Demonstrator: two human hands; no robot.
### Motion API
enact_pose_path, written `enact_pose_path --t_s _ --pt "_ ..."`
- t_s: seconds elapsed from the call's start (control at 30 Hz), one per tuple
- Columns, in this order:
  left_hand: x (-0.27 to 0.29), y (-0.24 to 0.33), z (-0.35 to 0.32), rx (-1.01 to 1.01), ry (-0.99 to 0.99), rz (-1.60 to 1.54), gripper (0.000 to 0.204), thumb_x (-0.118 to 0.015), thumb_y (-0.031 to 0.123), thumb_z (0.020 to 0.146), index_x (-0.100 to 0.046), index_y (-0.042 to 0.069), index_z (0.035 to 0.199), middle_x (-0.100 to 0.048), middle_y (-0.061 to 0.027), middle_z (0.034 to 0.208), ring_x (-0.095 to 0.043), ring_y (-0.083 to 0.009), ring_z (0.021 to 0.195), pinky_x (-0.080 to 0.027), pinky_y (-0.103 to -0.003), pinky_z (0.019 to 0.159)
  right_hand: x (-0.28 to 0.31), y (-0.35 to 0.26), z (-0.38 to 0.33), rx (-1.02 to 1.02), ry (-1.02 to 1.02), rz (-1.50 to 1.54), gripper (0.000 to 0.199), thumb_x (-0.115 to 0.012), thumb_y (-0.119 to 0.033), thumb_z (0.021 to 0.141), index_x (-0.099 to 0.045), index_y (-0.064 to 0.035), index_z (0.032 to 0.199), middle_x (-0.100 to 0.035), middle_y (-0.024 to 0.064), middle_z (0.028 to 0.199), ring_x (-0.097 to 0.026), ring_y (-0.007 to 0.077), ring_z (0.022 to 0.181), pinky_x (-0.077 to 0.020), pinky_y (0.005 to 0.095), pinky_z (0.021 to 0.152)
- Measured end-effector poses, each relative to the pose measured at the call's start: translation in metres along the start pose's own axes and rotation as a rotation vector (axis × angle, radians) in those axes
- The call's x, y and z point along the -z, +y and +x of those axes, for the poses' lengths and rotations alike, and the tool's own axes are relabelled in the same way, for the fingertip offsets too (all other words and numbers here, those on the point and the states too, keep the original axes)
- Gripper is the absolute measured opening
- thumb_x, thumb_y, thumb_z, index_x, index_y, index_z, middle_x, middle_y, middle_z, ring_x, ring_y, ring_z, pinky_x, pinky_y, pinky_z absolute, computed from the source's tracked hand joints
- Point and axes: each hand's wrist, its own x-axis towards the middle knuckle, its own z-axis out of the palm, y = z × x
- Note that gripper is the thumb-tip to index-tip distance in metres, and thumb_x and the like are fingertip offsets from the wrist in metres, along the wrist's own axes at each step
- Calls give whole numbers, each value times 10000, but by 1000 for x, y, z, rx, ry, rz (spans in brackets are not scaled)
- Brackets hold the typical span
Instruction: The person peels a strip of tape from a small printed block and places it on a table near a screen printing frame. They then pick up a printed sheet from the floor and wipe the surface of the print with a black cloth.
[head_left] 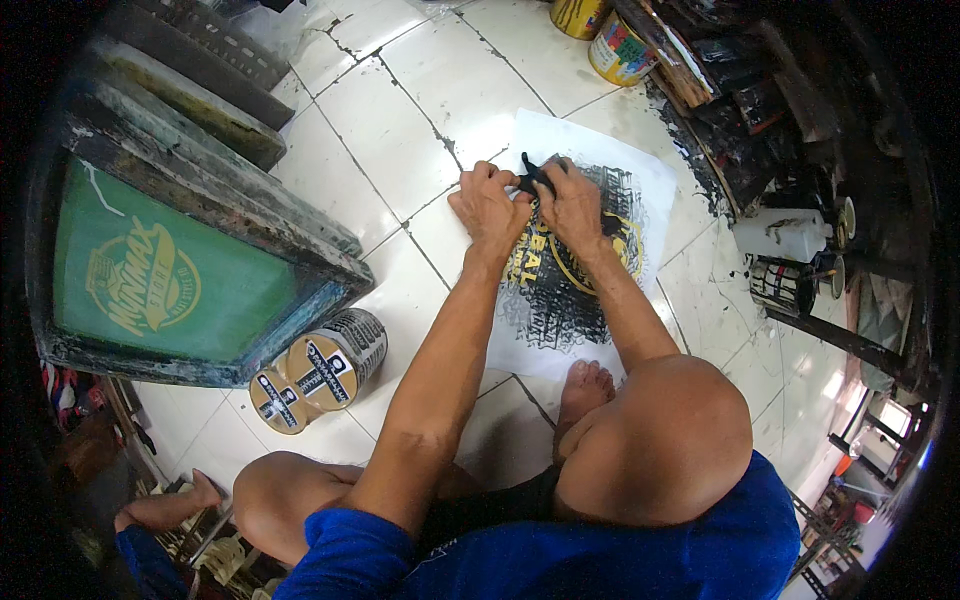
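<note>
A white sheet (650, 180) with a dense black and yellow print lies on the tiled floor in front of me. Over its upper left part, my left hand (490, 208) and my right hand (570, 208) are close together with curled fingers. Between them is a small, crumpled black piece of cloth (538, 176), pinched by the fingers of both hands. Its lower part is hidden by the fingers. My bare right foot (585, 388) rests at the sheet's near edge.
Framed printing screens lean at the left, the front one with a green mesh (200, 270). Beside it are taped-together cans (355, 345). Paint tins (622, 52) stand at the far right, near a dark shelf with a white plastic container (785, 235). Another person's leg (170, 508) shows lower left.
</note>
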Motion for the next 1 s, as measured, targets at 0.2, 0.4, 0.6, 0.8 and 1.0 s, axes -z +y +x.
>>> enact_pose_path --t_s 0.2,0.4,0.6,0.8,1.0 --pt "3 5 6 77 -38 18 250 -812 277 628 -782 160 847 -625 -41 1109 -508 -279 1117 -355 -464 890 1 37 24 -61 33 -154 168 -674 -125 818 -624 -11 930 -628 201 930 -642 430 806 -530 500 706" --pt "-1 6 4 69 -32 17 234 -813 233 624 -778 156 842 -621 -34 1107 -519 -276 1092 -357 -462 882 -5 31 17 30 -7 -41 182 -663 -77 775 -626 -8 940 -625 200 895 -642 414 783 -525 484 677" --pt "0 3 6 71 -29 36 210 -803 254 662 -781 155 846 -623 -34 1045 -514 -275 1086 -351 -466 883 -7 7 8 168 -28 10 150 -661 -81 796 -616 -14 922 -619 200 899 -639 426 773 -517 502 668" --pt "-3 2 2 53 4 2 192 -794 245 658 -779 160 830 -612 -29 1022 -514 -270 1067 -352 -467 857 -10 23 18 35 -54 -55 186 -665 -86 781 -602 -17 941 -620 202 894 -639 421 815 -518 499 695" --pt "-3 5 5 36 -1 17 225 -797 276 660 -784 169 857 -607 -32 1032 -508 -264 1077 -345 -459 866 1 30 30 -76 -77 -117 198 -651 -86 789 -605 4 959 -631 218 909 -632 440 827 -502 522 713"
